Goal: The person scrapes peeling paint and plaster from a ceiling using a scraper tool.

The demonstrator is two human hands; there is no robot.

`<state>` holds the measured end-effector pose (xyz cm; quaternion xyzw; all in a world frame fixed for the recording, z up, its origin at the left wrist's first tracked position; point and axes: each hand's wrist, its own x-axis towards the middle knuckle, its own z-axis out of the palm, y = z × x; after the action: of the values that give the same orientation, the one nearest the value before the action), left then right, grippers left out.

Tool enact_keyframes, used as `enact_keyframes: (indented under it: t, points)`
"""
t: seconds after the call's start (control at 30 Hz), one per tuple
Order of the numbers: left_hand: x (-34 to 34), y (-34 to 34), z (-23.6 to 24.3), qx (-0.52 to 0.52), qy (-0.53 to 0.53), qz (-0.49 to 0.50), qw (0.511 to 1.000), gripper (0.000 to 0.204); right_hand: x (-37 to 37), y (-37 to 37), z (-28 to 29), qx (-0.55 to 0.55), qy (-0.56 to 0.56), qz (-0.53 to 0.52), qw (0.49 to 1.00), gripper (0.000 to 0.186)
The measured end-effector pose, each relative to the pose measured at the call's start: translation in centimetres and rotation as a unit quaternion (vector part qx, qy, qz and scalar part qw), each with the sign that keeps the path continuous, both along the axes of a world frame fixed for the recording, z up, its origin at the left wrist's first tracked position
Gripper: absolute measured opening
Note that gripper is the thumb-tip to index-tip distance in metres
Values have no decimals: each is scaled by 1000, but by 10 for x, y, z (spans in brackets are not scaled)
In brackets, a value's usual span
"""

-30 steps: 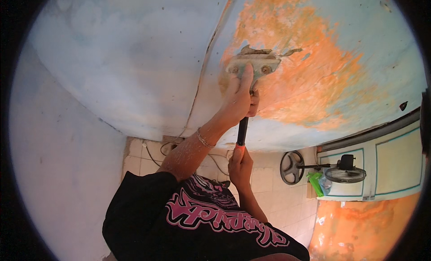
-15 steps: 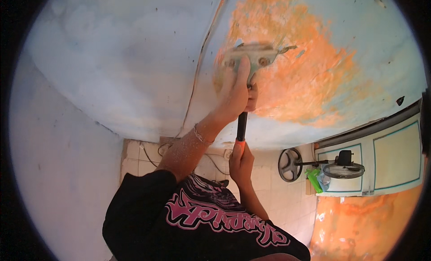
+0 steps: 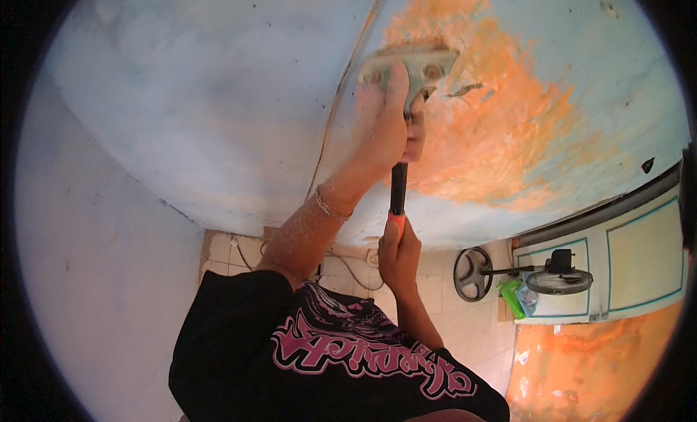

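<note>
My left hand [image 3: 388, 124] is wrapped round the neck of a scraper [image 3: 421, 63], its thumb along the greenish-grey wide head with two round knobs. The head is against a pale blue plastered surface [image 3: 218, 95], on an orange, mottled patch [image 3: 501, 139], and is blurred. My right hand [image 3: 398, 248] grips the orange end of the tool's black handle, lower down. A thin crack runs beside the head on the left, and a torn, flaked spot sits just right of it.
Below are a tiled floor [image 3: 472, 335] with cables, a black pedestal fan [image 3: 559, 277] lying sideways on the right, a green plastic bag [image 3: 515, 298], pale panels [image 3: 639, 255] outlined in teal, and an orange surface [image 3: 581, 364]. A plain pale wall [image 3: 87, 262] is at left.
The scraper head and both my hands have moved up across the orange patch, most clearly in the last half second. Both hands keep their hold on the tool.
</note>
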<state>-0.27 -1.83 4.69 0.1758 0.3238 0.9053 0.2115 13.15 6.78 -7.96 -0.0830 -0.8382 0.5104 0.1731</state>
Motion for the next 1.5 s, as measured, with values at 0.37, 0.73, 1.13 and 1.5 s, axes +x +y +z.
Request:
enact_keyframes:
  t: [0.37, 0.73, 1.13, 1.5]
  points:
    - [-6, -1, 20, -70, 55, 39, 995, 55, -9, -14, 1, -58, 43, 1, 997, 38]
    - [0, 4, 21, -104, 25, 96, 990, 52, -15, -1, 5, -77, 23, 23, 997, 44]
    - [6, 36, 53, -139, 71, 135, 978, 50, 4, 22, 59, -301, -36, 155, 940, 43]
    - [-4, 45, 73, -96, 113, 118, 982, 48, 0, 43, 91, -313, -85, 176, 929, 48]
